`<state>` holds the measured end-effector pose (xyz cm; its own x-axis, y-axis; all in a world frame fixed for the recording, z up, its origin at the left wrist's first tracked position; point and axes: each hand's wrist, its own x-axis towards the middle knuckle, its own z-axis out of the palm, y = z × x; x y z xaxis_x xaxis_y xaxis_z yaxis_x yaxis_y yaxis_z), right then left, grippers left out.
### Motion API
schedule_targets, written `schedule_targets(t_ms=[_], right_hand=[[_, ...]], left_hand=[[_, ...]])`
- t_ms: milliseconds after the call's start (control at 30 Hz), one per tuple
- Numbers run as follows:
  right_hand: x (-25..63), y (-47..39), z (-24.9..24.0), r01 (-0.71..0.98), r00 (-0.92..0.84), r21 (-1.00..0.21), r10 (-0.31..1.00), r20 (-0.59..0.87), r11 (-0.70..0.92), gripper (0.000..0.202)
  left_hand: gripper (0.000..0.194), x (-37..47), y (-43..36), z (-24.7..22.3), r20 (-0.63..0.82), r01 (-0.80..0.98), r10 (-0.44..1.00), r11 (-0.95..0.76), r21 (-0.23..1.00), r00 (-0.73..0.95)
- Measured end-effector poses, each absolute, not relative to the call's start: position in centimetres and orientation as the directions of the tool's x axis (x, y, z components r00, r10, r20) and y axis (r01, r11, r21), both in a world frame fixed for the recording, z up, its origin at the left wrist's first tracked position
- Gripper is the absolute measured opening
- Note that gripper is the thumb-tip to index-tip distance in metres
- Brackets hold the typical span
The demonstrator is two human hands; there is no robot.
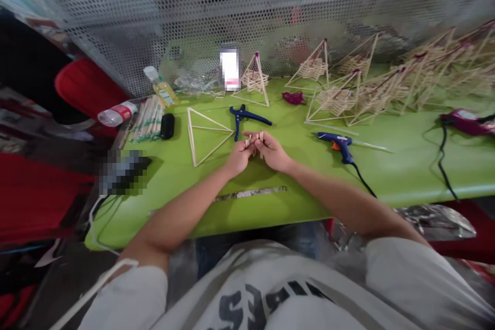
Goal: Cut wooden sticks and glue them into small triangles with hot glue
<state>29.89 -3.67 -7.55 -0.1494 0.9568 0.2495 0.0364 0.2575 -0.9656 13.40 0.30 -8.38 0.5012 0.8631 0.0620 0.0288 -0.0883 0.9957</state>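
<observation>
My left hand [238,157] and my right hand [271,151] meet over the green table, fingers closed around short wooden sticks [261,137]. The sticks poke out between the fingertips of both hands; how they join is too small to tell. Just beyond my hands lies a blue cutter [251,115] with its handles spread. Left of it, a frame of thin sticks [192,139] with triangular sides rests on the table. A blue glue gun [340,143] with an orange trigger lies to the right, its cord running to the front edge.
Stick pyramids [334,98] crowd the back right. Bundled sticks [149,118], a black case [167,126], a yellow-liquid bottle [165,92] and a clear bottle [118,114] are at left. A purple glue gun [466,120] lies far right. Mesh [270,0] stands behind the table [417,165].
</observation>
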Motion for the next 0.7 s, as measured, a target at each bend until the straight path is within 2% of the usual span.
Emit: schedule_targets(t_ms=[267, 533, 700], right_hand=[[30.6, -3.3, -8.9, 0.157, -0.228, -0.933, 0.931, 0.285, 0.324, 0.038], [30.8, -2.7, -7.9, 0.292, -0.213, -0.891, 0.932, 0.292, 0.346, 0.031], [31.1, -2.4, -8.1, 0.351, -0.212, -0.867, 0.932, 0.295, 0.354, 0.017]], left_hand=[[0.026, 13.0, 0.7, -8.3, 0.072, -0.054, 0.792, -0.049, 0.997, 0.607], [0.015, 12.0, 1.8, -8.6, 0.076, -0.013, 0.858, -0.081, 0.997, 0.508], [0.009, 11.9, 2.1, -8.6, 0.097, -0.019, 0.861, -0.101, 0.995, 0.500]])
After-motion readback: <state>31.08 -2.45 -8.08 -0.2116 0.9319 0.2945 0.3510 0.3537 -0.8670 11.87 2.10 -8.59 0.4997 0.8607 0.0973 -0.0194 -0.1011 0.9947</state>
